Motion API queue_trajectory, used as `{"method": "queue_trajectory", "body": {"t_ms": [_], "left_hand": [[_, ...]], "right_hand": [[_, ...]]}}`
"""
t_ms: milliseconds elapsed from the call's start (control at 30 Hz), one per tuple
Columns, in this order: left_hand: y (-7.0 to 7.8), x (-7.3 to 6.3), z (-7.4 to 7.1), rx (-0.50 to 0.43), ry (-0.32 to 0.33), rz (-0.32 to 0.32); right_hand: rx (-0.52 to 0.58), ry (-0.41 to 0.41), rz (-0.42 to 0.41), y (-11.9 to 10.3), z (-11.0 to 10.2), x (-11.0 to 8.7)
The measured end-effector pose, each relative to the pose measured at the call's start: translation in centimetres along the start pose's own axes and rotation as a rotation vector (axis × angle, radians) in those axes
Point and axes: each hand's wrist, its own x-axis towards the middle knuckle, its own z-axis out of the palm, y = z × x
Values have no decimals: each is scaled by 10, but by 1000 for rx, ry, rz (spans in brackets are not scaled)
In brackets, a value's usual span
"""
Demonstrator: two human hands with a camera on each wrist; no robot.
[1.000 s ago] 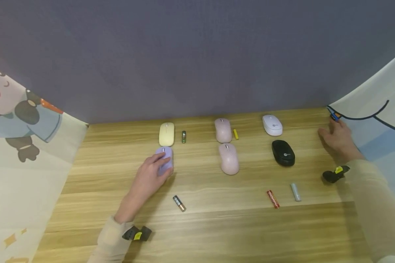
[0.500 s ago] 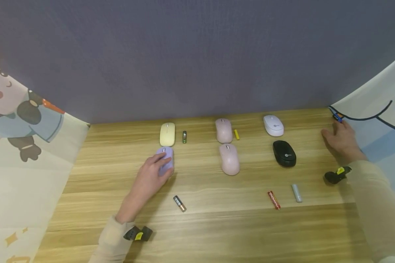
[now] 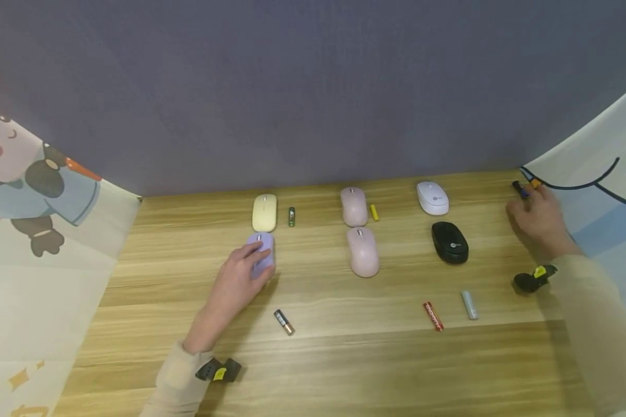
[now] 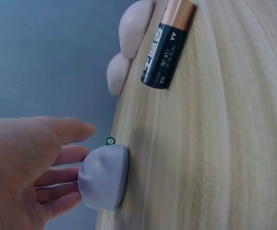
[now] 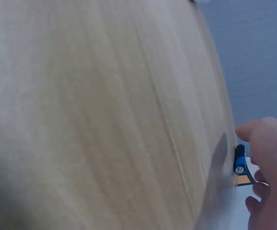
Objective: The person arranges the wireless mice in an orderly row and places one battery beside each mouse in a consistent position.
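My left hand (image 3: 235,284) rests on a purple computer mouse (image 3: 261,255) at the table's left. In the left wrist view its fingers (image 4: 61,179) touch the mouse, while the thumb stays apart from it. A yellow mouse (image 3: 264,213) lies just behind. At the far right corner, my right hand (image 3: 541,220) is beside a dark and blue battery (image 3: 520,190), which lies on the table near the fingertips. The right wrist view shows that battery (image 5: 239,159) end-on between thumb and fingers, with no firm hold visible. A small orange patch (image 3: 535,183) shows behind the fingers.
Two pink mice (image 3: 355,207), a white mouse (image 3: 433,198) and a black mouse (image 3: 450,242) lie on the wooden table (image 3: 344,370). Loose batteries include green (image 3: 291,216), yellow (image 3: 374,212), black-and-copper (image 3: 284,322), red (image 3: 433,316) and grey (image 3: 469,305). Fabric walls (image 3: 313,92) stand behind and beside.
The blue battery has moved left from the fabric edge at the far right corner. My right fingers have shifted slightly with it. The left hand stays on the purple mouse.
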Motion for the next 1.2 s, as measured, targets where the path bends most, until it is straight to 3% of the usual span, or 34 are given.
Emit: {"method": "queue_trajectory", "body": {"t_ms": [100, 233, 333, 567, 867, 1200], "left_hand": [[0, 0, 0, -1, -2, -1], [1, 0, 0, -3, 1, -4], [0, 0, 0, -3, 3, -6], [1, 1, 0, -2, -5, -15], [2, 0, 0, 0, -9, -34], [2, 0, 1, 3, -11, -34]], "right_hand": [[2, -1, -20, 1, 1, 0], [3, 79, -60, 1, 4, 3], [8, 90, -62, -2, 4, 6], [-23, 64, -33, -13, 0, 17], [-50, 112, 17, -25, 7, 25], [-82, 32, 70, -28, 6, 32]]}}
